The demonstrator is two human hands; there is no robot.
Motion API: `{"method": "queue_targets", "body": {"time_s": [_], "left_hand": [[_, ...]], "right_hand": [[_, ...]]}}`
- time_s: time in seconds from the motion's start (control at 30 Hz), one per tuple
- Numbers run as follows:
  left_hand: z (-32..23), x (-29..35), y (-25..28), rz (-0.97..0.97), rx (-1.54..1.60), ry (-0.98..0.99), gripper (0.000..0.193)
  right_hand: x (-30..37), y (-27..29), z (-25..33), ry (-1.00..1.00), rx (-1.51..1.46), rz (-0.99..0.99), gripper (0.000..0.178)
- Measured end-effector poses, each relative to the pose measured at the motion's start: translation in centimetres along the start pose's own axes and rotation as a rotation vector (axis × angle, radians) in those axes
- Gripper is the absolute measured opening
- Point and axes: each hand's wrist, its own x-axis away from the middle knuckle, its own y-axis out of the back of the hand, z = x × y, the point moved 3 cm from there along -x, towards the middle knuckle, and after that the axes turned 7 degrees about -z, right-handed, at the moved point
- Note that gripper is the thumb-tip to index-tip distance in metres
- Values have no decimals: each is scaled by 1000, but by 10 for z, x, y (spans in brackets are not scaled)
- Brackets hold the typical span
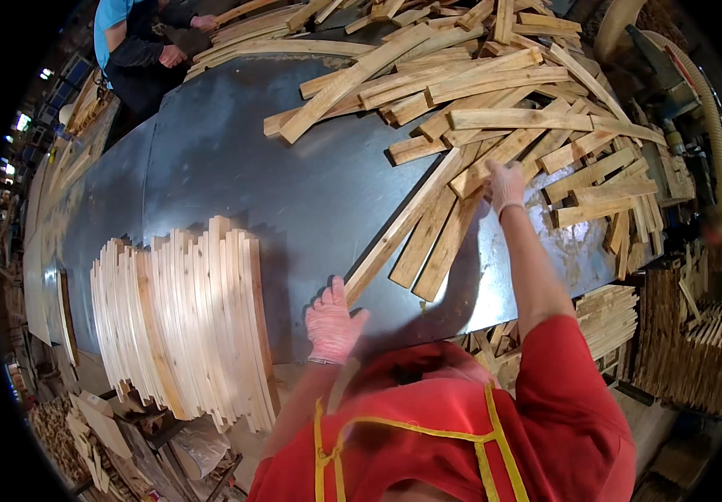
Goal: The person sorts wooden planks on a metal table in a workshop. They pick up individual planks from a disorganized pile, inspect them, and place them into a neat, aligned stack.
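In a pale glove, my left hand (333,326) is at the near end of a long wooden strip (407,224) that slants away to the right. The strip's end sits between the thumb and forefinger. My right hand (506,184), also gloved, is closed at the edge of another wooden strip (511,152) in the heap; its fingertips are partly hidden. Two darker strips (422,244) lie side by side below it, their near ends pointing toward me. To the left stands a tight row of pale strips (202,322), lined up side by side on the metal table (210,159).
A loose heap of crossed wooden strips (495,79) covers the table's far right. Across the far left, a person in blue (131,50) handles wood. A ribbed hose (716,142) hangs at the right. Stacked wood (687,351) stands below the table's right edge.
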Motion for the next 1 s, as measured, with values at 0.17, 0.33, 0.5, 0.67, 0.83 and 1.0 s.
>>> {"method": "queue_targets", "body": {"time_s": [0.17,0.33,0.5,0.67,0.83,1.0], "left_hand": [[30,-15,-8,-40,255,-48,76],[57,22,4,20,606,102,49],[115,70,-61,-117,734,188,45],[114,127,-60,-77,657,197,32],[129,156,-19,-171,224,76,43],[152,150,19,-541,103,-67,65]], "right_hand": [[-95,-7,-28,-155,-297,18,17],[60,-15,-23,-218,-269,548,18],[263,15,-122,-495,22,735,44],[372,-11,-143,67,701,1072,75],[421,-86,-124,300,916,1336,76],[442,-149,-142,530,807,1469,59]]}}
